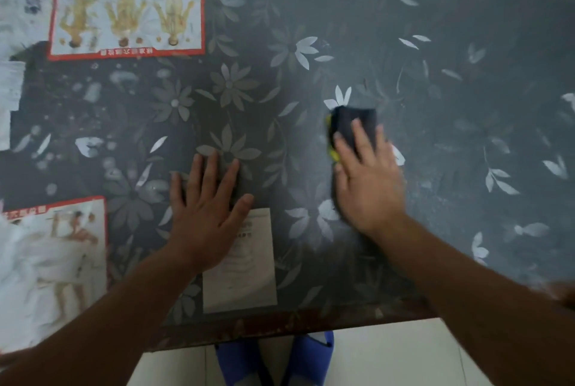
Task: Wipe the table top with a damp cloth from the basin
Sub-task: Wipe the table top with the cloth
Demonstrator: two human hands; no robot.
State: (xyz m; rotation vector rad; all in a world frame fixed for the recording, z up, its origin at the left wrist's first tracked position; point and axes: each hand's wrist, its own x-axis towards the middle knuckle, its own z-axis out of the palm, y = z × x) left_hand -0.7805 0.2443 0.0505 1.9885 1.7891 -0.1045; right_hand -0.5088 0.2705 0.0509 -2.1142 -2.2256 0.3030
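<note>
The table top point(451, 81) is dark grey with a pale flower pattern, under a clear sheet. A dark cloth point(351, 119) with a yellow-green edge lies flat on it, right of the middle. My right hand point(368, 179) presses down on the cloth with its fingers spread over it; the hand is blurred by motion. Flat on the table left of it rests my left hand point(207, 210), fingers apart, holding nothing, partly over a white paper slip point(249, 277). No basin is in view.
Red-bordered printed sheets lie under the table cover at the far left point(127, 12) and near left point(56, 255). The worn wooden front edge point(280, 328) runs below my arms. Blue slippers point(273, 360) stand on pale floor tiles beneath.
</note>
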